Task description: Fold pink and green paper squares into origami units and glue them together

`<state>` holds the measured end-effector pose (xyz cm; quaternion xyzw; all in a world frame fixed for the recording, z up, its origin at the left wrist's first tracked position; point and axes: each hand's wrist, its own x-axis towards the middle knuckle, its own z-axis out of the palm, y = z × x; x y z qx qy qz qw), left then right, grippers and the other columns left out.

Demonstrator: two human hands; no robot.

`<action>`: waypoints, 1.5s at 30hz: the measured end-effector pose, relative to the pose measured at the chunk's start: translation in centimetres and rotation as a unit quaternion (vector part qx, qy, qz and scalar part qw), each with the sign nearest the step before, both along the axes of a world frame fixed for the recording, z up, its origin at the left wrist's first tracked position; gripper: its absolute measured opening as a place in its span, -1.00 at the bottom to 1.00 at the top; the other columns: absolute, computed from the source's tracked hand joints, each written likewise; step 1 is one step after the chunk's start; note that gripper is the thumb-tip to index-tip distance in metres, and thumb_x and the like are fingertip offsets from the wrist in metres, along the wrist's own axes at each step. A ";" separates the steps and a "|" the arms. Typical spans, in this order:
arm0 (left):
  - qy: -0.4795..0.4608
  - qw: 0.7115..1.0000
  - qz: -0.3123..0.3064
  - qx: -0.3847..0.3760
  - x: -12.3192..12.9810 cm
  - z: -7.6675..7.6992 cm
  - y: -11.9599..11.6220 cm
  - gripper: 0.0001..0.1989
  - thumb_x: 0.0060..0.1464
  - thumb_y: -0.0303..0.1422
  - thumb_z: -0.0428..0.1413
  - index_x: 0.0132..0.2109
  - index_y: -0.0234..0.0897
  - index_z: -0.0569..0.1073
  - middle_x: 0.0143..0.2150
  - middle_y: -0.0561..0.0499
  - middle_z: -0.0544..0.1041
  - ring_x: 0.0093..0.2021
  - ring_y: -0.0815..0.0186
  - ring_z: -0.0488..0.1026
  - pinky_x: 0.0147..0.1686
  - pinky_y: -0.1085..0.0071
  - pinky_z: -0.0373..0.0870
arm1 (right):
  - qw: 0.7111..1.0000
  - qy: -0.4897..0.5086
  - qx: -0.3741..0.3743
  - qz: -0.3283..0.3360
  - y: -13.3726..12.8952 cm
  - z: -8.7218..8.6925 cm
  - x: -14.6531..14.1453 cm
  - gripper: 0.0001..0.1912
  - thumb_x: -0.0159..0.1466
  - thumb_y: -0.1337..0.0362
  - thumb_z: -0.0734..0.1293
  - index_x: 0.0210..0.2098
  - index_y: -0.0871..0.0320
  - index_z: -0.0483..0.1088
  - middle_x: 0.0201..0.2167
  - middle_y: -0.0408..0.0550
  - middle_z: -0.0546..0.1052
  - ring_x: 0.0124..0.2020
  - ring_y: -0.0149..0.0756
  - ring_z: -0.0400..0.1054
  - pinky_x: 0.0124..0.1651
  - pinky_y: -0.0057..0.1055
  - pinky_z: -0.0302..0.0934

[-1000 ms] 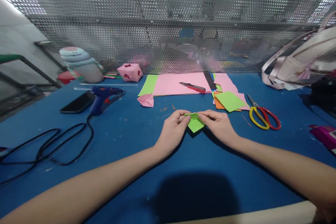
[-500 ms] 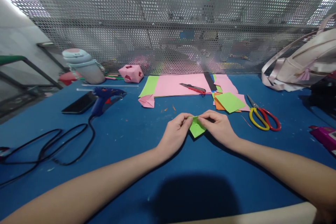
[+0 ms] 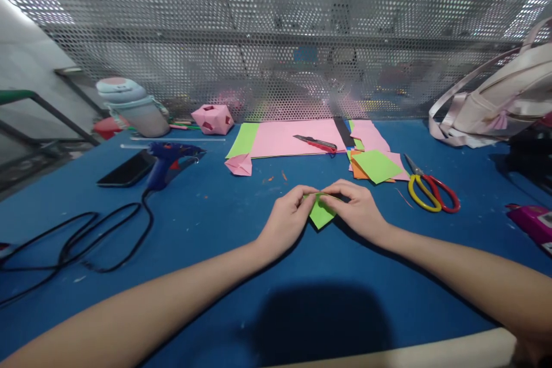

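Observation:
A small piece of folded green paper (image 3: 321,215) is held between my two hands, just over the blue table. My left hand (image 3: 288,218) pinches its left side between thumb and fingers. On the other side, my right hand (image 3: 356,207) grips the upper right edge, its thumb pressing the near face. The thumbs nearly meet at the top of the paper, and the fingers behind hide its back. Beyond my hands lie a folded pink paper piece (image 3: 239,165) and a green paper square (image 3: 376,166) on top of orange and pink sheets.
Left are a blue glue gun (image 3: 166,162) with a looping black cord, a phone (image 3: 125,169) and a bottle (image 3: 133,106). A pink paper polyhedron (image 3: 213,119) and a cutter knife (image 3: 317,144) on pink sheets lie at the back. Scissors (image 3: 431,187) and a bag (image 3: 495,92) stand right.
My right hand has shifted slightly left, bringing the thumbs closer together over the green paper. The paper's upper edge is more covered. The camera view has moved slightly.

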<state>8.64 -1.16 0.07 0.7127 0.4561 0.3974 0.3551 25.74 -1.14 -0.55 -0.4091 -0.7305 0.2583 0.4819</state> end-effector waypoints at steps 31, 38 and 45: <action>-0.040 0.997 0.043 -0.047 0.0 -0.1 0.1 -0.90 0.16 -0.31 -0.01 -0.26 -0.24 0.29 -0.53 0.18 0.25 -0.52 0.43 0.21 -0.52 0.52 0.11 | 0.998 -0.025 -0.021 -0.045 0.1 -0.2 -0.1 -0.88 0.24 0.24 0.29 -0.29 0.16 0.37 -0.39 -0.12 0.44 -0.39 -0.39 0.31 -0.31 -0.44 0.22; -0.085 0.994 -0.027 -0.063 0.4 -0.5 0.1 -0.85 0.09 -0.29 0.06 -0.22 -0.24 0.30 -0.43 0.13 0.38 -0.43 0.41 0.31 -0.44 0.51 0.20 | 0.998 -0.045 0.022 -0.033 0.1 -0.5 -0.2 -0.92 0.25 0.32 0.24 -0.33 0.14 0.37 -0.42 -0.13 0.43 -0.39 -0.38 0.30 -0.29 -0.43 0.19; -0.041 0.998 0.030 -0.028 0.1 -0.7 0.6 -0.91 0.03 -0.36 0.06 -0.38 -0.26 0.31 -0.53 0.17 0.25 -0.51 0.45 0.18 -0.52 0.53 0.11 | 0.998 -0.062 0.014 -0.023 0.0 -0.5 -0.3 -0.92 0.23 0.31 0.28 -0.30 0.15 0.40 -0.43 -0.13 0.43 -0.40 -0.38 0.30 -0.30 -0.44 0.20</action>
